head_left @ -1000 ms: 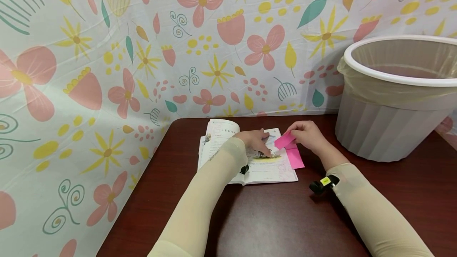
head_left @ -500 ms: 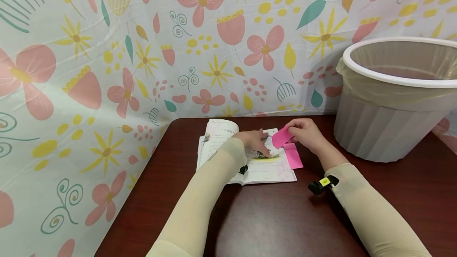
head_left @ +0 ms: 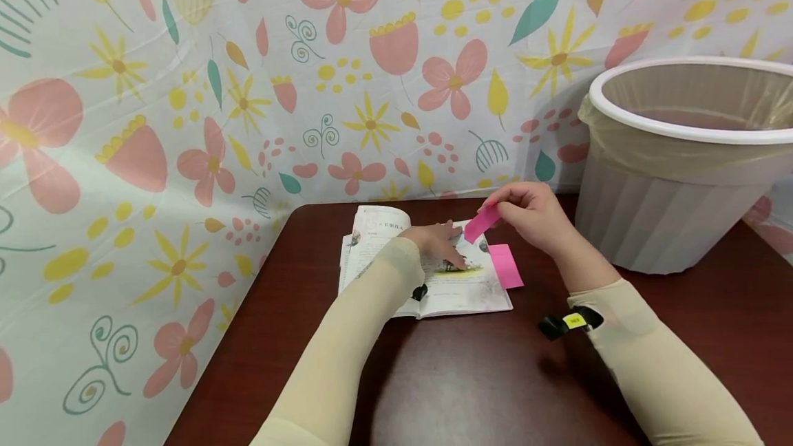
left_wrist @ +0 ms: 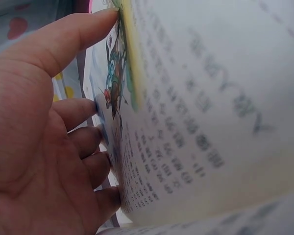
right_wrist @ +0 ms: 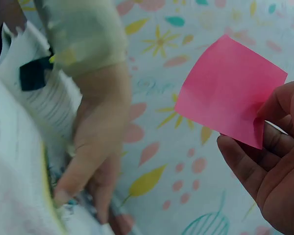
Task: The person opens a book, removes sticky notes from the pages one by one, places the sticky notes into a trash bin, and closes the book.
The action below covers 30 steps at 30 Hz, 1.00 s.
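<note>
An open book (head_left: 458, 298) lies on the table, with printed text and a coloured picture on its right page. My left hand (head_left: 436, 241) rests on that page, fingers spread and tips touching the paper; the left wrist view shows the thumb (left_wrist: 83, 36) against the picture. Above the page's upper right corner, my right hand (head_left: 534, 215) pinches a pink sticky note (right_wrist: 230, 93) by one corner between thumb and fingers. Another pink sticky note (head_left: 506, 267) sticks out past the book's right edge.
A grey trash bin (head_left: 669, 205) with a clear liner and white rim stands at the right of the dark wooden table (head_left: 471, 370). A flower-patterned cloth (head_left: 248, 74) hangs behind and to the left. Each sleeve carries a small black wrist camera (head_left: 557, 325).
My right hand has risen a little with the pink sticky note, uncovering more of the page corner and of the other note. My left hand has stayed on the page.
</note>
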Available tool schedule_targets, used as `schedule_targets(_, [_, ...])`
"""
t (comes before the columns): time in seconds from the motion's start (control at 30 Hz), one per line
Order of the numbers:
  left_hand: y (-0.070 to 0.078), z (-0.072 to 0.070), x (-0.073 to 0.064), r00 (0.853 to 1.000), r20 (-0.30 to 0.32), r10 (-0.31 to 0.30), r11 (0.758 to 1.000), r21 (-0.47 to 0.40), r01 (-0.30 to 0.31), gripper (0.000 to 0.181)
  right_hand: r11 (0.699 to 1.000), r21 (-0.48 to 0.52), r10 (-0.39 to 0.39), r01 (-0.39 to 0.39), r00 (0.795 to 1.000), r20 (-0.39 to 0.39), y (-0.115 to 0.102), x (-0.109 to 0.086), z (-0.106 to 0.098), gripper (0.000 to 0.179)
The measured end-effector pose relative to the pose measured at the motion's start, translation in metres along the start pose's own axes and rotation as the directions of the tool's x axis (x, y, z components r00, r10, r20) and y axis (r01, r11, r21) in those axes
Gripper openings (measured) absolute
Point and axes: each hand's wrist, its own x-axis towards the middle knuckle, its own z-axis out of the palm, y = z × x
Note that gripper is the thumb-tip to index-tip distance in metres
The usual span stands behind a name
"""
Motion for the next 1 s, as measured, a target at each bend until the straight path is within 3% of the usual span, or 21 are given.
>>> schedule_targets(0.27, [-0.003, -0.002, 0.001, 0.999, -0.008, 0.038, 0.999, -0.007, -0.038, 0.102, 0.986, -0.055, -0.154, 0.155, 0.988, 0.012, -0.052, 0.006, -0.025, 0.019])
schedule_targets(0.43, [-0.001, -0.002, -0.004, 0.999, -0.007, 0.041, 0.999, 0.030, -0.041, 0.100, 0.954, -0.113, -0.280, 0.278, 0.960, 0.004, -0.087, 0.014, -0.048, 0.021])
schedule_targets(0.53, [-0.001, -0.001, -0.007, 0.999, -0.008, 0.038, 0.999, 0.038, -0.038, 0.099, 0.934, -0.097, -0.345, 0.343, 0.939, 0.002, -0.107, 0.021, -0.062, 0.021])
schedule_targets(0.67, [-0.001, 0.000, -0.008, 0.999, -0.015, 0.034, 0.999, 0.036, -0.034, 0.099, 0.923, -0.153, -0.353, 0.353, 0.935, 0.030, -0.131, 0.032, -0.080, 0.021])
schedule_targets(0.83, [-0.003, 0.003, -0.007, 0.997, -0.053, 0.053, 0.997, 0.062, -0.049, 0.098, 0.868, -0.355, -0.339, 0.347, 0.937, 0.088, -0.154, 0.051, -0.105, 0.021])
schedule_targets(1.0, [-0.005, 0.005, -0.005, 0.993, -0.099, 0.066, 0.994, 0.097, -0.056, 0.098, 0.832, -0.500, -0.235, 0.239, 0.969, 0.073, -0.164, 0.075, -0.129, 0.022])
